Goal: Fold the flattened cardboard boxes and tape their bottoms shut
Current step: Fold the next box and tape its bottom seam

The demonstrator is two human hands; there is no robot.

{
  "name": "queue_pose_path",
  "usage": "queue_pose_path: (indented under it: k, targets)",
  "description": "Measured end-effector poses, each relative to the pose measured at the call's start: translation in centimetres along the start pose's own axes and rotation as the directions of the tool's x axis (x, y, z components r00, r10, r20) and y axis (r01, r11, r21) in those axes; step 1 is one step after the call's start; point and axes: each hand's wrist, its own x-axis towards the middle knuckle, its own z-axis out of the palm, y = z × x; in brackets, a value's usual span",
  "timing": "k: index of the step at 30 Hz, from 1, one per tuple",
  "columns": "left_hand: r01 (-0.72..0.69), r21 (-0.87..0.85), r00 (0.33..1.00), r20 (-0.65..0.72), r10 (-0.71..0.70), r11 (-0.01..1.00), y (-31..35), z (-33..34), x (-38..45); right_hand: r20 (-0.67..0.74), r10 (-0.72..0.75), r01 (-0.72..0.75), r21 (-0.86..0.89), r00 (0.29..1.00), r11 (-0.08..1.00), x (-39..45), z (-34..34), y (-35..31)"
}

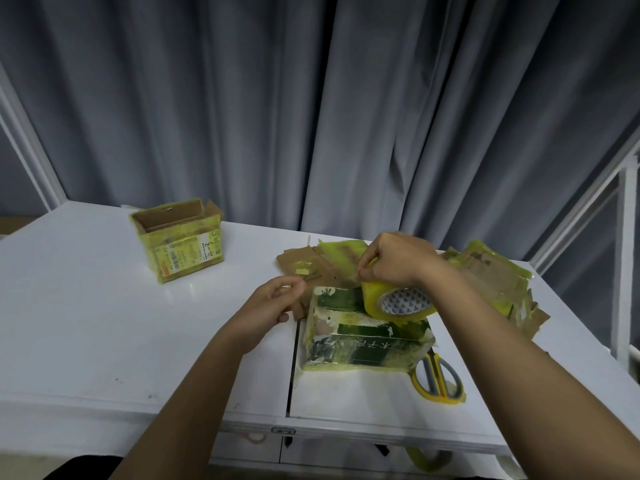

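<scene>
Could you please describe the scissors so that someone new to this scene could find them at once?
Start at the white table and find the green printed box under the right hand. The scissors lie flat at its near right corner, partly tucked under it. Their yellow-and-grey loop handles set them apart.

Looks like a curtained-off work booth: white tabletop (104, 323), grey curtain (311, 98) backdrop, white metal frame (623, 271) at the sides

My right hand (394, 261) curls downward, fingers gripping, wrist bent. My left hand (273, 303) sits just beside it, lower, thumb and fingertips pinched together, forearm angled inward.
</scene>
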Motion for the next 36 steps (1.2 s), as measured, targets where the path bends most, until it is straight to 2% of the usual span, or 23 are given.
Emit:
queue_pose_path:
  k: [9, 22, 26, 28, 30, 31, 34, 36]
  targets:
    - [-0.038, -0.094, 0.969, -0.246, 0.013, 0.995, -2.6, 1.4, 0.8, -0.011, 0.023, -0.024, -0.128, 1.000, 0.991, 0.7, 0.7, -1.6]
    - [-0.055, -0.166, 0.963, -0.271, 0.008, 0.985, -5.8, 3.7, 1.6, -0.051, 0.038, -0.050, -0.251, 0.998, 0.967, 0.9, 1.5, -2.6]
    - [-0.096, -0.172, 0.950, -0.311, 0.039, 0.980, -6.0, 5.0, 1.9, -0.010, 0.032, -0.033, -0.157, 0.999, 0.987, 0.2, 0.3, -1.7]
    - [-0.127, -0.177, 0.937, -0.344, 0.059, 0.976, -6.2, 5.4, 1.8, -0.001, 0.055, -0.055, 0.018, 0.998, 0.998, -0.6, -0.6, -0.3]
    - [-0.169, -0.132, 0.922, -0.372, 0.110, 0.977, -6.2, 5.7, 1.8, -0.028, 0.092, -0.083, 0.229, 0.995, 0.970, -1.4, -0.5, 0.6]
    - [-0.190, -0.089, 0.913, -0.383, 0.142, 0.978, -6.4, 5.8, 2.1, -0.067, 0.107, -0.084, 0.277, 0.992, 0.957, -1.6, 0.0, 0.8]
    - [-0.226, 0.118, 0.870, -0.421, 0.255, 0.967, -6.8, 6.1, 2.5, -0.200, 0.108, -0.056, 0.247, 0.974, 0.967, -1.6, 1.4, 0.7]
    - [-0.177, 0.325, 0.845, -0.434, 0.312, 0.929, -8.0, 5.8, 2.5, -0.220, 0.110, -0.054, 0.246, 0.969, 0.968, -1.6, 1.7, 0.6]
